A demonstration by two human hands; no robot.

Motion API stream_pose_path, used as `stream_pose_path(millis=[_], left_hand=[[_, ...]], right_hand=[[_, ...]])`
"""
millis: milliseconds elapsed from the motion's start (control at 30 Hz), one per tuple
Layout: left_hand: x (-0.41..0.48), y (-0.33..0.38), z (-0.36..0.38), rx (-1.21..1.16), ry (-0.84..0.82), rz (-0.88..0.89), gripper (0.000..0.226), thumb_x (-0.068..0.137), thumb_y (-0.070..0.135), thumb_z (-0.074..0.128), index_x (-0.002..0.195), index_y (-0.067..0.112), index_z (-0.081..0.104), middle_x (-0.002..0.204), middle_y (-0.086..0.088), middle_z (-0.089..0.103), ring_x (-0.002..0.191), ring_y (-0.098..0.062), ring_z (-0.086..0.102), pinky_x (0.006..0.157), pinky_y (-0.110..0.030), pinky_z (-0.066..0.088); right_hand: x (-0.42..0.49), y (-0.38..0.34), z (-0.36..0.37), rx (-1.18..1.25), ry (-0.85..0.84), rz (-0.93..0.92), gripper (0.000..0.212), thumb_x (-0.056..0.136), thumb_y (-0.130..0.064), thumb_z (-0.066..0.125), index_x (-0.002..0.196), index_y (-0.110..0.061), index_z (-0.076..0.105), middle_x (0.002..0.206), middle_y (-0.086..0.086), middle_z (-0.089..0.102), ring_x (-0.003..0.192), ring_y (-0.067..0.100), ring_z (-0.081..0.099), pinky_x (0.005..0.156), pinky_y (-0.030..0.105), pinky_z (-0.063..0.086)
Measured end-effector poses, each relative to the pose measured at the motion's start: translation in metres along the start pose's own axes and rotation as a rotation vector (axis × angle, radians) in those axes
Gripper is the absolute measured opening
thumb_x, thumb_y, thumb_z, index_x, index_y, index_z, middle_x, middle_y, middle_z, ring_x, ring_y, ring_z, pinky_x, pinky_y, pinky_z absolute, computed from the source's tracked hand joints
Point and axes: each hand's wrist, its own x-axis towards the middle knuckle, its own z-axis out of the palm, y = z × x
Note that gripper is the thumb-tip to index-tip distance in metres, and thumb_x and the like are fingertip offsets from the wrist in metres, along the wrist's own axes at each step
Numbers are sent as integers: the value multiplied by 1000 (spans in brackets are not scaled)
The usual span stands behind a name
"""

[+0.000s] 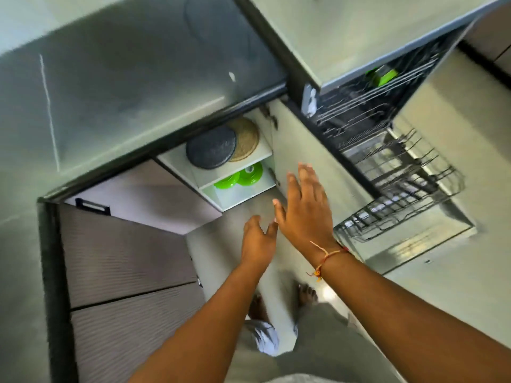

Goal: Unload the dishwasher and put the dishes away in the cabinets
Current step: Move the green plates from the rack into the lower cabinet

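At the far left the dark desk (110,78) runs over ribbed drawer fronts (124,258), and beneath its edge a cabinet (243,201) stands open, likely because dishes are going in. On its upper shelf lie a dark round plate (211,147) and, partly under it, a woven mat (247,139); on the lower shelf sit bright green dishes (239,176), glossy plastic by the look of them and close together. The left hand (257,239) hangs below the shelves with its fingers loosely apart, holding nothing. The right hand (304,208), a thread band at its wrist, lies flat with straight, spread fingers over the pale cabinet door (304,139); whether it touches the panel cannot be told through the blur, but the pose suggests pushing the door. Further right the dishwasher's lower rack (401,194) is drawn out and looks nearly bare, while one green dish (383,74) waits in the upper rack (359,106).
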Motion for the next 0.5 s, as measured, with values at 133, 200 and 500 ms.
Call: stream_pose_path(millis=[133,200,500], left_hand=[[-30,44,15,-5,-34,76,66,92,49,58,139,5,44,138,-12,50,125,-26,50,108,-39,38],[-36,58,24,-38,-85,97,50,92,45,60,125,9,52,121,-6,55,112,-23,54,101,-36,43],[-61,54,52,-98,-302,87,27,91,36,66,100,19,48,95,-3,55,89,-18,53,77,-24,42]], right_hand=[[11,39,-70,-191,83,138,69,92,-42,48,146,-1,36,159,26,17,149,41,10,121,50,13],[22,60,-86,-249,-2,278,61,92,-40,47,140,-2,44,151,28,34,143,42,26,119,51,18],[26,92,-100,100,-408,367,23,96,-22,49,111,-15,66,90,11,67,77,29,59,64,32,46]])
